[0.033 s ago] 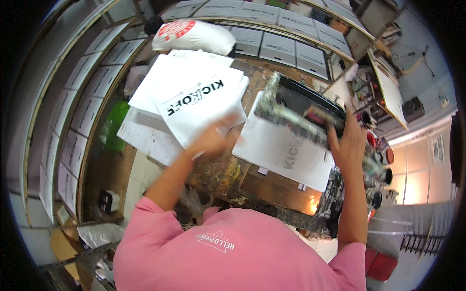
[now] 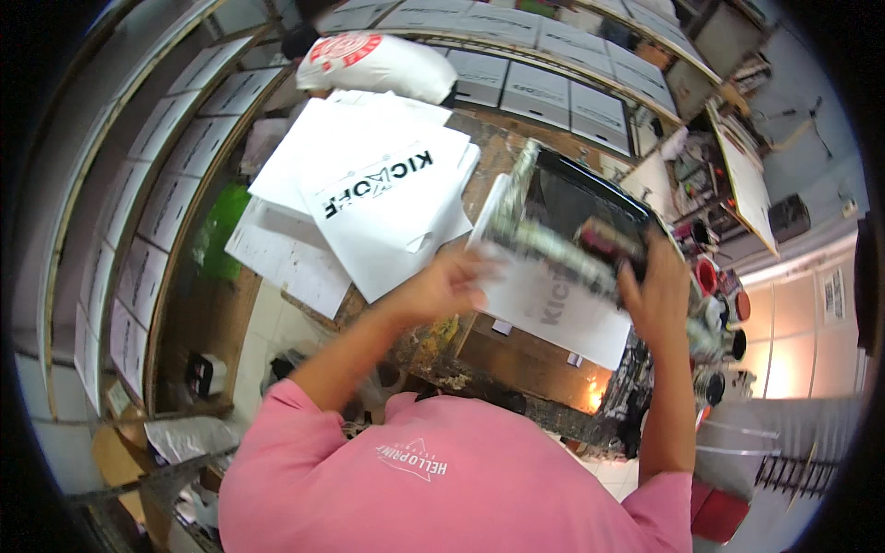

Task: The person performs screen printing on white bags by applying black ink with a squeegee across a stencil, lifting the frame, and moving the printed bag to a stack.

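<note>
A screen printing frame with a dark inside is tilted over a stack of white sheets, the top one bearing grey lettering. My right hand grips the frame's near right corner, thumb toward me. A squeegee with a reddish-brown part lies inside the frame, close to those fingers. My left hand, blurred, hovers at the left edge of the sheets with its fingers apart and nothing seen in it. Left of it lies a loose pile of printed white sheets with black lettering.
A white bag with a red print rests behind the pile. Ink jars stand along the table's right side. Racks of white boxes line the left and back. The worn wooden table has a stained edge.
My left hand has moved right, from the edge of the printed pile to the sheets by the frame. The frame and my right hand have shifted slightly.
</note>
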`<state>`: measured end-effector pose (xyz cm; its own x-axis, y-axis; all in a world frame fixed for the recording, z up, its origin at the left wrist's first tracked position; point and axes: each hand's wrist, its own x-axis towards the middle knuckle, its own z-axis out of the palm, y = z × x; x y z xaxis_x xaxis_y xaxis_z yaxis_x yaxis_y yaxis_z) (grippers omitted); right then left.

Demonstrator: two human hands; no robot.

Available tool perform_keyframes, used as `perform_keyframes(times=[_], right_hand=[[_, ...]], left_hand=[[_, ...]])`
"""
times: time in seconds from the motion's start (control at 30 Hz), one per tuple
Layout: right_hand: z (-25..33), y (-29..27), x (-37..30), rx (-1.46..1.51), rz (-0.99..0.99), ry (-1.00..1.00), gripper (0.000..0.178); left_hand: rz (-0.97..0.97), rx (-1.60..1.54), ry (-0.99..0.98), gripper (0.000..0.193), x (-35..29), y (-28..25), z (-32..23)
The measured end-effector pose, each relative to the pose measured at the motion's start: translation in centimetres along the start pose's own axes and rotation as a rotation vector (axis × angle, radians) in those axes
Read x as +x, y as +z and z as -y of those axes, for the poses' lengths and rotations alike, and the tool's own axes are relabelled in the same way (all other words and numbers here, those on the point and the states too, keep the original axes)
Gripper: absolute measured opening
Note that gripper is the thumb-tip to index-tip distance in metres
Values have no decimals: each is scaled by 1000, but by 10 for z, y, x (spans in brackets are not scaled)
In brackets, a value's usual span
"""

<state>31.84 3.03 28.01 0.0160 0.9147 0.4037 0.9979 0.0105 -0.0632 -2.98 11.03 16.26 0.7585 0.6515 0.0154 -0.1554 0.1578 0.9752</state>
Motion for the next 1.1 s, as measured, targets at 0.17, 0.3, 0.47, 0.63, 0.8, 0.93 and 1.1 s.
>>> perform_keyframes(times=[0.17,0.3,0.47,0.63,0.8,0.93,1.1], right_hand=[[-7,68,-64,391,631,-90,47],[-74,197,-29,340,410,51,44],[-146,303,74,92,143,-175,38],[-136,313,81,70,313,-16,42],[-73,250,-23,209,361,26,34],[12,165,-119,207,443,11,38],[28,174,-163,241,417,10,41]], left_hand=[[-491,-839,-299,87,-35,89,75],[-609,-790,-564,87,-54,70,143],[-794,-623,-669,85,-41,74,147],[-815,-549,-603,82,-47,85,139],[-811,-548,-601,83,-40,82,136],[-705,-598,-532,92,-46,78,144],[-700,-652,-634,102,-34,70,157]])
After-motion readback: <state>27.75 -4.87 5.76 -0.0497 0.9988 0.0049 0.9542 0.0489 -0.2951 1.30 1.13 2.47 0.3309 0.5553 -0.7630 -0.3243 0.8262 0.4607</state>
